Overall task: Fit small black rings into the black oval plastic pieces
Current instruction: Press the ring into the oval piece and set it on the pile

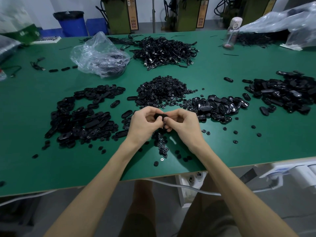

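Green bench (222, 142) buried in black parts, both hands pinching one oval piece (160, 115) between them, long axis left-right, left hand (145, 124) and right hand (183, 124) touching, ring pile (162, 91) just beyond

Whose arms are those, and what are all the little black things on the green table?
There is no machine here. A person wears a camera on their head, so you see their own arms from above. The left hand and right hand pinch one black oval piece between them. On the green table lie a heap of small rings, heaps of oval pieces, a pile of black cables, a plastic bag and a water bottle.
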The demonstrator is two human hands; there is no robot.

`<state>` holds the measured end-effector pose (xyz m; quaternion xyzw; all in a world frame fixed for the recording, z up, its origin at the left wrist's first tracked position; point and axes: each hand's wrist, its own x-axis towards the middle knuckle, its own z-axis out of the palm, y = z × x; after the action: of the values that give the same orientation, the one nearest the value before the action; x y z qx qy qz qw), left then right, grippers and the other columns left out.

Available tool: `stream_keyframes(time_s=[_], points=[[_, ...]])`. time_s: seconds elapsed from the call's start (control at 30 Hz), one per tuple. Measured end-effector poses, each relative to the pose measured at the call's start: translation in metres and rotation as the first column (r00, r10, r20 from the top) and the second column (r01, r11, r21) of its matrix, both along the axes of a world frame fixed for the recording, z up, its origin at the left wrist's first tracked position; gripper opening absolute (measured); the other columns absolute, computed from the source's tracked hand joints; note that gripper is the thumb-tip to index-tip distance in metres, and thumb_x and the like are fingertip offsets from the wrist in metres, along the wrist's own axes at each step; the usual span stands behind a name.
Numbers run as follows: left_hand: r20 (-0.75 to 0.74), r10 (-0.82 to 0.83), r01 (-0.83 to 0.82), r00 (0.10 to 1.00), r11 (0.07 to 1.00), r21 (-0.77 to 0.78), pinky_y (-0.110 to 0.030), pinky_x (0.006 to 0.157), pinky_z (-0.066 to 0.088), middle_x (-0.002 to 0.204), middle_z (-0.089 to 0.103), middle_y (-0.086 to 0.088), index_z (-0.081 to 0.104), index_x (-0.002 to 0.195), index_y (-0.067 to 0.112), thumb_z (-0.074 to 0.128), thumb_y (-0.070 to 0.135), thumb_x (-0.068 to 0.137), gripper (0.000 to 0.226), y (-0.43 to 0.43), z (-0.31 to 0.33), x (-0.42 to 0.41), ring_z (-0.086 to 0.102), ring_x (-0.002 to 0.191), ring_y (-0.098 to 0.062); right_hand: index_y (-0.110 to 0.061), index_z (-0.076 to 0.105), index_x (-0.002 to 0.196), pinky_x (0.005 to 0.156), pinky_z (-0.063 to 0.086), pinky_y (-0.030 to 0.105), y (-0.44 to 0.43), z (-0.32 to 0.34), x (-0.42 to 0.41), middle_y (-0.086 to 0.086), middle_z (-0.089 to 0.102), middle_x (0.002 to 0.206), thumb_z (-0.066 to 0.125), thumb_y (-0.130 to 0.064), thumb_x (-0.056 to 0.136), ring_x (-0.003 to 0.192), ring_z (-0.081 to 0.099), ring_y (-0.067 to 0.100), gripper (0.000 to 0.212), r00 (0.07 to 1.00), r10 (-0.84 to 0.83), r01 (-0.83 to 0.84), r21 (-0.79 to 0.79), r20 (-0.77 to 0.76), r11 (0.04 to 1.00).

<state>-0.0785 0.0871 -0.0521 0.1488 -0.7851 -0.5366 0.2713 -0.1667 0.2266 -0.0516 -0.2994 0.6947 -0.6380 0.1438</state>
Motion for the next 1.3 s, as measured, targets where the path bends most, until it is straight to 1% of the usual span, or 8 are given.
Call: stream_keyframes(time_s=[0.33, 0.53, 0.7, 0.83, 1.0, 1.1, 1.2, 1.3], points=[[0.010, 0.021, -0.020, 1.000, 0.999, -0.037, -0.046, 0.084, 0.062, 0.092, 0.077, -0.007, 0.072, 0.098, 0.013, 0.069, -0.003, 0.090, 0.018, 0.0007, -0.0007, -0.0013, 0.075, 0.084, -0.027, -0.006, 0.077, 0.102, 0.067, 0.059, 0.026, -0.0012, 0.0021, 0.0012, 0.005, 0.076, 0.074, 0.073, -0.002, 0.093, 0.065, 0.070, 0.015, 0.010, 0.999, -0.025, 0.026, 0.030, -0.027, 0.999], [-0.046, -0.031, 0.033, 0.998, 0.998, 0.052, -0.026, 0.076, 0.061, 0.091, 0.079, -0.009, 0.075, 0.103, 0.007, 0.070, -0.006, 0.093, 0.017, -0.0004, 0.0016, -0.0002, 0.077, 0.078, -0.020, -0.002, 0.076, 0.104, 0.066, 0.058, 0.024, 0.0003, 0.0007, -0.0009, 0.011, 0.078, 0.082, 0.073, -0.002, 0.094, 0.070, 0.071, 0.014, 0.010, 0.999, -0.038, 0.039, -0.030, 0.027, 0.999], [-0.063, -0.030, 0.035, 0.998, 0.997, 0.073, -0.025, 0.074, 0.060, 0.088, 0.078, -0.013, 0.074, 0.105, 0.000, 0.071, -0.006, 0.092, 0.014, 0.0002, 0.0047, 0.0010, 0.076, 0.074, -0.021, -0.005, 0.075, 0.102, 0.067, 0.058, 0.024, 0.0009, 0.0001, -0.0003, 0.009, 0.078, 0.082, 0.072, -0.002, 0.095, 0.071, 0.071, 0.014, 0.009, 0.999, -0.028, 0.029, -0.046, 0.033, 0.998], [-0.078, -0.027, 0.033, 0.997, 0.997, 0.071, -0.023, 0.073, 0.059, 0.086, 0.078, -0.011, 0.074, 0.103, 0.002, 0.073, -0.004, 0.092, 0.013, 0.0016, 0.0069, 0.0021, 0.077, 0.074, -0.021, -0.007, 0.073, 0.103, 0.068, 0.058, 0.027, 0.0008, 0.0000, -0.0016, 0.009, 0.077, 0.085, 0.069, -0.002, 0.097, 0.073, 0.071, 0.014, 0.009, 1.000, -0.018, 0.018, -0.050, -0.004, 0.999], [-0.101, -0.001, 0.020, 0.995, 0.983, 0.185, -0.022, 0.070, 0.058, 0.085, 0.076, -0.013, 0.068, 0.107, 0.000, 0.075, 0.002, 0.092, 0.016, 0.0013, 0.0078, 0.0049, 0.076, 0.072, -0.020, -0.015, 0.069, 0.111, 0.063, 0.057, 0.035, 0.0011, 0.0043, 0.0018, 0.009, 0.072, 0.082, 0.066, -0.003, 0.098, 0.072, 0.069, 0.018, 0.017, 0.999, 0.003, -0.007, -0.076, -0.043, 0.997], [-0.102, 0.012, 0.008, 0.995, 0.980, 0.197, -0.024, 0.070, 0.059, 0.087, 0.075, -0.013, 0.065, 0.107, 0.000, 0.076, 0.005, 0.092, 0.019, -0.0005, 0.0061, 0.0038, 0.075, 0.072, -0.021, -0.011, 0.072, 0.105, 0.059, 0.053, 0.031, 0.0014, 0.0049, 0.0013, 0.012, 0.071, 0.083, 0.066, -0.001, 0.097, 0.070, 0.067, 0.016, 0.014, 0.999, 0.004, -0.008, -0.086, -0.042, 0.996], [-0.118, 0.033, -0.015, 0.992, 0.988, 0.153, -0.031, 0.075, 0.061, 0.092, 0.076, -0.010, 0.067, 0.108, 0.005, 0.072, 0.010, 0.097, 0.013, -0.0019, 0.0032, 0.0007, 0.076, 0.079, -0.023, -0.009, 0.077, 0.103, 0.065, 0.054, 0.026, 0.0036, 0.0030, -0.0007, 0.006, 0.076, 0.085, 0.067, 0.001, 0.095, 0.073, 0.070, 0.013, 0.016, 0.999, -0.040, 0.045, -0.135, 0.036, 0.990], [-0.146, 0.135, -0.126, 0.980, 0.989, 0.073, -0.034, 0.082, 0.061, 0.099, 0.074, -0.003, 0.070, 0.107, 0.011, 0.063, 0.011, 0.102, 0.008, -0.0021, 0.0035, -0.0005, 0.075, 0.087, -0.018, -0.009, 0.072, 0.124, 0.078, 0.059, 0.027, 0.0058, 0.0033, -0.0046, 0.003, 0.076, 0.098, 0.066, 0.001, 0.096, 0.085, 0.073, 0.013, 0.031, 0.958, -0.159, 0.218, -0.244, 0.239, 0.945]])
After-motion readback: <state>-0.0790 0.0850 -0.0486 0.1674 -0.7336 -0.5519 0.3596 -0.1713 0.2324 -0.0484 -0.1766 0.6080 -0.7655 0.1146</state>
